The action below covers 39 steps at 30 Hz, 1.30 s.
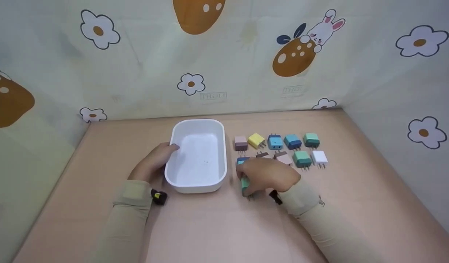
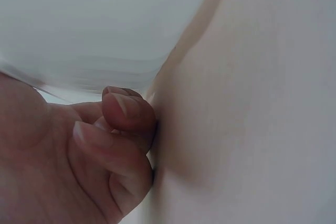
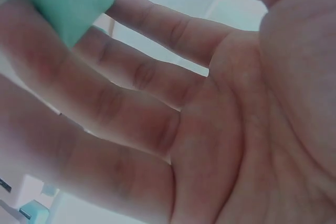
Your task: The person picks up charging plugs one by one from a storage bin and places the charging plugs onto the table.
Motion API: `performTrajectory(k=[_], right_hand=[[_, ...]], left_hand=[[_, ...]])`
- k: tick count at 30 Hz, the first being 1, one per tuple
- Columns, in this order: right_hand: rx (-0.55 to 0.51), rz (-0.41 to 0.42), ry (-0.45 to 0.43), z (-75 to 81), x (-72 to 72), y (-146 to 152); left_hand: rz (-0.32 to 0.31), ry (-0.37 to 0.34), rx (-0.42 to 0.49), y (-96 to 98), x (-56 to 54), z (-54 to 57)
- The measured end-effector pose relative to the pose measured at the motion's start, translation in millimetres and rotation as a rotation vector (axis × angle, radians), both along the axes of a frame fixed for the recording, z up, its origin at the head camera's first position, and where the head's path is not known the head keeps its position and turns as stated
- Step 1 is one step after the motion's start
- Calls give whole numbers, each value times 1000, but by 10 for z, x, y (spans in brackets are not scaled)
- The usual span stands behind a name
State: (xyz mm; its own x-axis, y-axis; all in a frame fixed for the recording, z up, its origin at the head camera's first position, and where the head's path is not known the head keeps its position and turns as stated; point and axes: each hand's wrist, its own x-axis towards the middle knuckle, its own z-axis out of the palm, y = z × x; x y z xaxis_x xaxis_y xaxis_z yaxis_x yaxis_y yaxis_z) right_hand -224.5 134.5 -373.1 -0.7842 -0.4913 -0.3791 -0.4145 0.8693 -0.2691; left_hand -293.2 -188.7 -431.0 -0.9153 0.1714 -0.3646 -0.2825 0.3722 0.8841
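A white plastic tub point(image 1: 198, 189) stands on the table. My left hand point(image 1: 153, 161) holds its left side, thumb over the rim; in the left wrist view that hand's curled fingers point(image 2: 128, 114) lie low beside the tub wall point(image 2: 105, 30). To the right of the tub, my right hand point(image 1: 270, 174) grips a green charger plug point(image 1: 245, 185) between thumb and fingers, its prongs pointing down toward me. The same green charger plug point(image 3: 68, 9) shows at the fingertips in the right wrist view. A blue charger plug point(image 1: 242, 160) is partly hidden behind the right hand.
Charger plugs lie in two rows: a mauve one point(image 1: 240, 143), a yellow one point(image 1: 256, 140), several blue and green ones, and a white one point(image 1: 319, 157) at the right end. Partly covered by the right hand is a pink plug point(image 1: 283, 158). A printed cloth point(image 1: 144, 84) rises behind the table.
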Motion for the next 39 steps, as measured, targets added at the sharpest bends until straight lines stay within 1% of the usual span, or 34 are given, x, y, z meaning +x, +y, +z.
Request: performTrajectory(k=[3, 5, 7, 11, 14, 16, 19, 24, 26, 28, 31, 35, 39], right_hand=[[-6, -3, 7, 53, -19, 39], [-14, -8, 30, 87, -47, 77], [-43, -28, 65, 117, -78, 122], [-143, -39, 194, 156, -156, 222], [-186, -44, 295, 179, -218, 305], [-197, -57, 343, 189, -262, 366], [-209, -91, 375, 193, -329, 466], [-171, -158, 438, 196, -452, 687], [-165, -186, 453, 208, -487, 780], [-166, -203, 450, 222, -508, 854], [-165, -231, 435, 232, -532, 929], [-155, -250, 424, 230, -545, 962], [-160, -247, 421, 218, -537, 953]], left_hand=[[-7, 6, -11, -7, 5, -3], [-10, 10, -12, -6, 9, -4], [-8, 1, 0, -4, 15, -4], [-5, -7, -1, 0, 20, -1], [-8, -8, -19, 1, 20, 5], [-10, -5, -25, 0, 14, 8], [-9, 2, -26, 1, 4, 1], [-5, 4, -12, 3, 6, -13], [-1, -3, -6, 6, 14, -8], [3, -10, -1, 10, 20, -2], [4, -3, 15, 12, 24, -10], [8, -14, 50, 11, 30, -26], [12, -22, 56, 18, 44, -16]])
